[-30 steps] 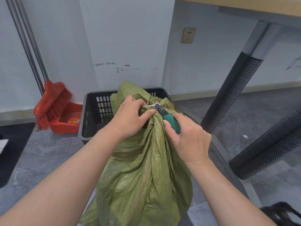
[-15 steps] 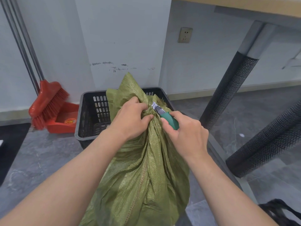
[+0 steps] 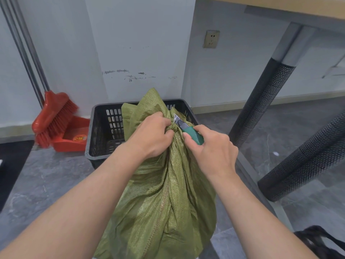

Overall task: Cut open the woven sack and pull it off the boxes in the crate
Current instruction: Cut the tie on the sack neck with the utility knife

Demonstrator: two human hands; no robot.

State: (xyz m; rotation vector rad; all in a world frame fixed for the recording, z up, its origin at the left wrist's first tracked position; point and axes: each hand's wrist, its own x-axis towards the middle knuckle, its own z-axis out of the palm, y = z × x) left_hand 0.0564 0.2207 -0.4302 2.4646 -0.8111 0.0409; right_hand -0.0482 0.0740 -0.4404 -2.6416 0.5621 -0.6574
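Observation:
A green woven sack (image 3: 164,206) fills the black plastic crate (image 3: 104,131) on the floor and bulges toward me; the boxes inside are hidden. My left hand (image 3: 151,135) grips the bunched, tied neck of the sack. My right hand (image 3: 211,150) holds a green-handled utility knife (image 3: 188,132), whose blade tip lies against the neck just right of my left fingers. The sack's loose top flap stands up behind my hands.
A red broom (image 3: 54,116) and red dustpan (image 3: 72,135) lean against the wall left of the crate. Black perforated table legs (image 3: 261,103) slant down at the right under a wooden tabletop. A dark bag (image 3: 317,242) lies at the bottom right.
The knife blade has shifted slightly along the tied neck, and my left hand has tightened its grip on the bunched fabric. The sack's top flap stands a little higher.

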